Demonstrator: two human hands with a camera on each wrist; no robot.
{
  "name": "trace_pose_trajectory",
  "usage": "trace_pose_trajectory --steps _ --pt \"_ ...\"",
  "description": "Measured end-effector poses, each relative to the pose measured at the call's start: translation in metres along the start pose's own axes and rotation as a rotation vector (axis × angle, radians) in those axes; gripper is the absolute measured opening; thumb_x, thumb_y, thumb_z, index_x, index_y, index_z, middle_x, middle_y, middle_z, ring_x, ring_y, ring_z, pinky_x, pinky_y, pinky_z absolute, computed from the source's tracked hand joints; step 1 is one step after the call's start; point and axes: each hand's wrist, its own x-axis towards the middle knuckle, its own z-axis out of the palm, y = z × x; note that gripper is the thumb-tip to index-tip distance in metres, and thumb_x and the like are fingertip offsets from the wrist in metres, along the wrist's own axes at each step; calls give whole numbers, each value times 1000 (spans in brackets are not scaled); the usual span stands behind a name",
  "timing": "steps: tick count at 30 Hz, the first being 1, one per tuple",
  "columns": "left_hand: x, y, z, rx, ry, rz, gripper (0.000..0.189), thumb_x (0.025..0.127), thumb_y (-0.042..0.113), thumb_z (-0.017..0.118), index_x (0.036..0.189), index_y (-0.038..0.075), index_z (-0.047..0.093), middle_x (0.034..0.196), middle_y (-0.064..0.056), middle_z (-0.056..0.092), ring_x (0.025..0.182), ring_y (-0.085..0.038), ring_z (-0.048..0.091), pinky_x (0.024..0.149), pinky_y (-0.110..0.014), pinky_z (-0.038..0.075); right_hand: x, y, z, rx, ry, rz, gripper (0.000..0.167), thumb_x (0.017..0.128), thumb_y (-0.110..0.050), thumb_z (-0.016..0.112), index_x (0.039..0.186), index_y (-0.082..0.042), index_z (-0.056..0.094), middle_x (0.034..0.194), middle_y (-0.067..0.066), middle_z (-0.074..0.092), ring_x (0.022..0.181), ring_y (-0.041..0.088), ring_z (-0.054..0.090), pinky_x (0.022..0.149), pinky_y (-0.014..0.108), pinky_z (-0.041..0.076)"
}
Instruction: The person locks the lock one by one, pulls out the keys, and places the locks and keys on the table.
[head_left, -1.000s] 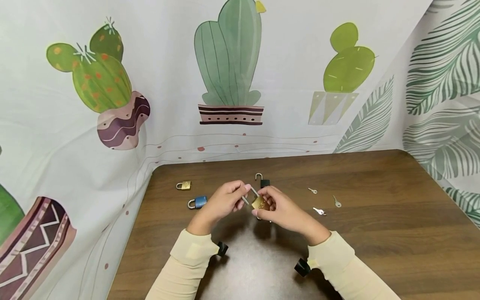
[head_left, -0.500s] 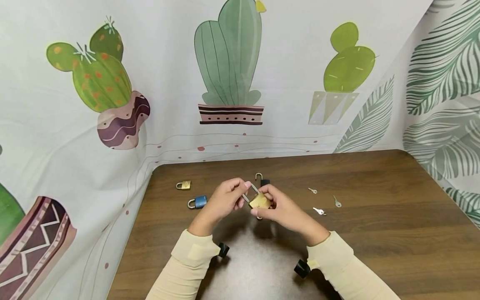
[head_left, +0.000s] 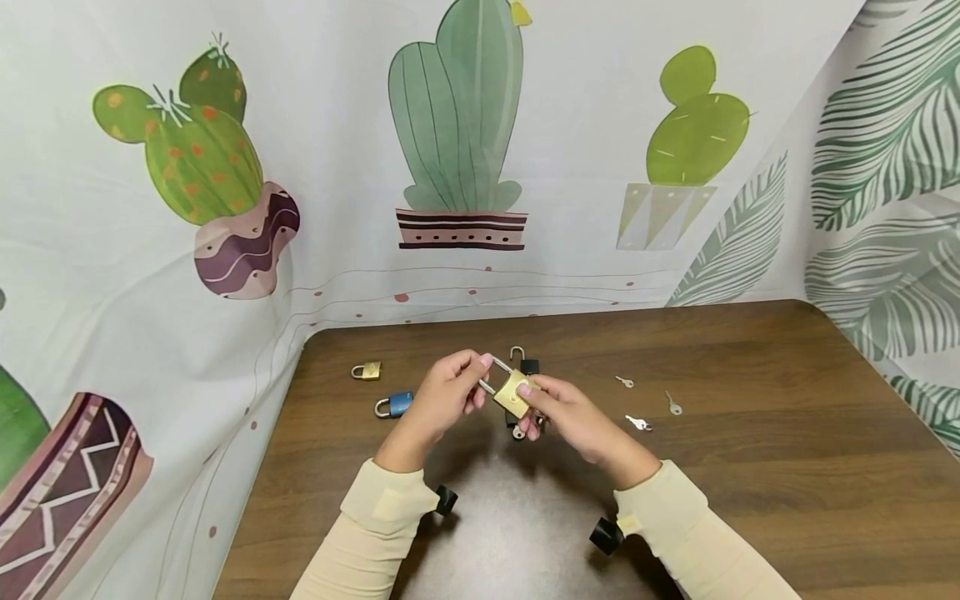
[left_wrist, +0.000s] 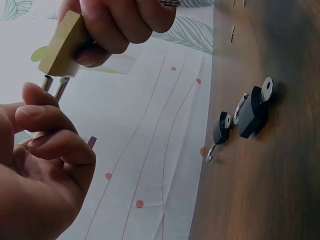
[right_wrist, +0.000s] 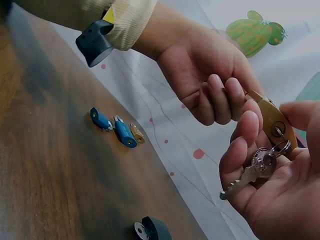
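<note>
Brass padlock (head_left: 510, 398), aloft between blue padlock (head_left: 402, 403) left and loose keys (head_left: 640, 423) right, has tilted, right hand (head_left: 573, 421) now pinching it thumb-over-face, left hand (head_left: 448, 387) pinching the shackle (head_left: 502, 365); legs look lined up, latching unclear.

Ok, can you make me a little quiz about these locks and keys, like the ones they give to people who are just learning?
1. What colour is the open padlock nearest the back edge of the table?
A) Red
B) Black
C) Pink

2. True or false: in the head view, the loose keys lie on the person's right side.

3. Fill in the missing word: the hand pinching the metal loop of the held gold padlock is the ____ hand.

Key:
1. B, black.
2. True.
3. Left: the left hand pinches the loop, while the right hand grips the body.
</note>
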Motion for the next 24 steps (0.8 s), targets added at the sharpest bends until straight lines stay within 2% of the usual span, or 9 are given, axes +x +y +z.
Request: trace_pose_trajectory --steps 5,10,17,24 --pt "0 0 -1 -6 -10 4 35 106 29 53 86 0 53 57 1 51 50 -11 43 49 -23 36 1 -1 -5 -18 4 -18 31 108 -26 46 107 3 57 72 -1 59 60 8 54 57 23 48" --pt "-2 2 -2 87 -43 0 39 106 34 51 79 5 50 55 0 49 51 -14 42 49 -24 35 0 -1 -12 -48 -28 -57 32 108 -22 47 100 7 57 62 -3 56 50 7 50 47 23 43" --pt "-5 4 1 225 -90 -7 51 109 44 40 75 7 49 55 0 48 51 -14 42 51 -23 34 0 -2 -18 -24 46 -31 29 107 -25 50 98 1 62 58 -6 54 50 6 49 50 21 43" --pt "-7 3 8 296 -57 35 56 109 47 35 75 5 51 56 0 50 52 -15 45 53 -24 37 -1 -5 -19 38 78 -19 27 107 -25 49 104 -2 63 56 -9 51 50 6 46 50 20 40"
